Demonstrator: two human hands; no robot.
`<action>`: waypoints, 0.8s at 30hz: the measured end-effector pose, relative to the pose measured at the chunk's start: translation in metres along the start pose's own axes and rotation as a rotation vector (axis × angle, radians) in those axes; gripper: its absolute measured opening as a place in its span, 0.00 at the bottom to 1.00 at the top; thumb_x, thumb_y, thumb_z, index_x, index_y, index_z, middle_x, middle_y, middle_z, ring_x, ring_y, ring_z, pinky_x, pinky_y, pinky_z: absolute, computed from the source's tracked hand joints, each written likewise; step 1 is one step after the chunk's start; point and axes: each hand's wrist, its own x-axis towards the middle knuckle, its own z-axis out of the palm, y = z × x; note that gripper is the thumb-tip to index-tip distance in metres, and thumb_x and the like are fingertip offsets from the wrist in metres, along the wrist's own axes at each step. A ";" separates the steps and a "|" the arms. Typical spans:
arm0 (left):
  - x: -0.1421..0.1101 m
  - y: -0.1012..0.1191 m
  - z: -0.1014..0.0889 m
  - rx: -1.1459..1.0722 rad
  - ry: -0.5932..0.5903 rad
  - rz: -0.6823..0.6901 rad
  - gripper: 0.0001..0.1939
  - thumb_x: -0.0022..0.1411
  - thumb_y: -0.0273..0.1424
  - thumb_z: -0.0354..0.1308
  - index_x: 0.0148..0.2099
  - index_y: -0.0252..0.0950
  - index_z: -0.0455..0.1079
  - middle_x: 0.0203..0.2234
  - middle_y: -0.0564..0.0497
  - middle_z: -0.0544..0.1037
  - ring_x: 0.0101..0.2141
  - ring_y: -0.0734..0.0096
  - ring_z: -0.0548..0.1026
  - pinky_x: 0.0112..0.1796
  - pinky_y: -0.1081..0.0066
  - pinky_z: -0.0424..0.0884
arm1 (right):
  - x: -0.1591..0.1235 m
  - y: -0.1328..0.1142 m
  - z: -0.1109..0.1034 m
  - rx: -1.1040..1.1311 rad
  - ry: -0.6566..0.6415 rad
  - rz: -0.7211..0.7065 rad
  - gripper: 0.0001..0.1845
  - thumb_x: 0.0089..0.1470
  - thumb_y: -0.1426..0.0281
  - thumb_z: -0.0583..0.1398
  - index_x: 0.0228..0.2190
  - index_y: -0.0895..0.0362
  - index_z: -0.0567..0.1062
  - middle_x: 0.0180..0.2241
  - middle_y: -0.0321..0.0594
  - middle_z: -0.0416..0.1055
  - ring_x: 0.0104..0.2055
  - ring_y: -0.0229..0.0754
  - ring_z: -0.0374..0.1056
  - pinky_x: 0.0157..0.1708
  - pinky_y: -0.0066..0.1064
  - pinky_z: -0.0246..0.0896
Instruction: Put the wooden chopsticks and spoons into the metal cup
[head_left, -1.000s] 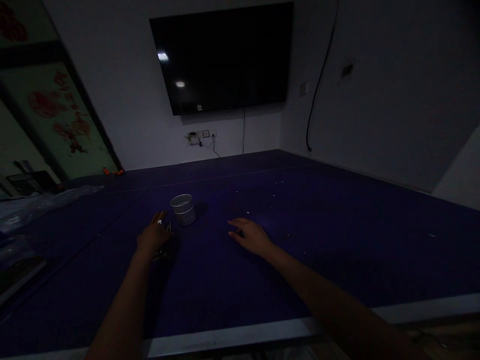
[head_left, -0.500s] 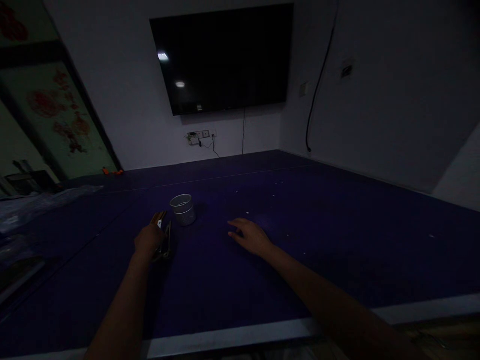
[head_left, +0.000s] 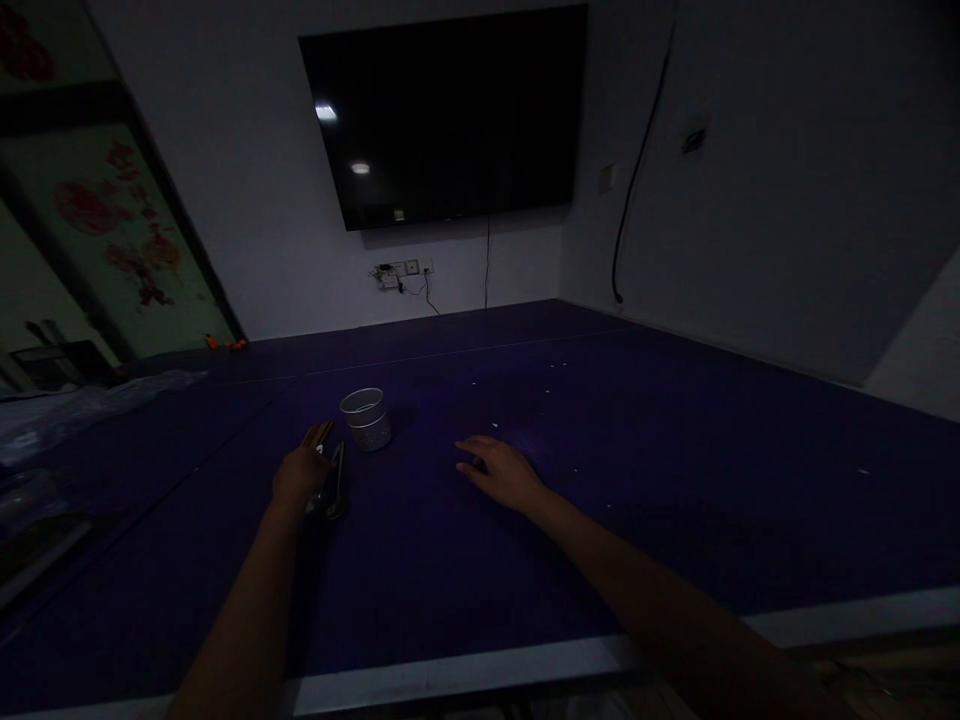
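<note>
My left hand point(head_left: 298, 474) is curled down over a small bundle of utensils on the table, its fingers closed on metal cutlery that they partly hide. Brown chopsticks point(head_left: 316, 434) stick out beyond the knuckles. A metal utensil with a rounded end, looking like a spoon point(head_left: 336, 490), lies along the right side of the fingers. Just past the bundle, to its right, a silvery cup-shaped holder point(head_left: 367, 422) stands upright. My right hand point(head_left: 501, 474) rests over the table to the right of the holder, fingers apart and bent a little, holding nothing.
The dark blue table point(head_left: 465, 560) has a pale front edge point(head_left: 480, 672). Small white scraps point(head_left: 494, 425) are scattered on it. Clear plastic wrapping point(head_left: 90, 405) lies at the left, near a dark flat object point(head_left: 41, 550). A television point(head_left: 457, 120) hangs on the wall.
The spoon-like utensil beside my left hand has shifted slightly and lies more apart from the bundle. My left fingers have moved a little over the cutlery. The right hand and the holder have stayed still.
</note>
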 end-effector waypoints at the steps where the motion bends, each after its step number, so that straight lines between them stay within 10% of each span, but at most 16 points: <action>1: 0.000 0.001 -0.001 -0.011 -0.028 -0.003 0.13 0.53 0.39 0.54 0.34 0.38 0.76 0.32 0.44 0.79 0.35 0.63 0.77 0.30 0.74 0.67 | 0.000 0.000 0.000 0.000 0.002 0.003 0.20 0.55 0.63 0.55 0.49 0.55 0.71 0.48 0.44 0.69 0.35 0.38 0.70 0.40 0.32 0.64; 24: -0.006 0.013 -0.008 -0.031 -0.078 0.069 0.14 0.53 0.42 0.56 0.30 0.37 0.74 0.30 0.47 0.78 0.34 0.66 0.75 0.29 0.74 0.64 | 0.000 -0.003 0.000 0.006 -0.013 -0.005 0.21 0.55 0.63 0.55 0.50 0.55 0.70 0.49 0.44 0.69 0.36 0.38 0.70 0.41 0.33 0.64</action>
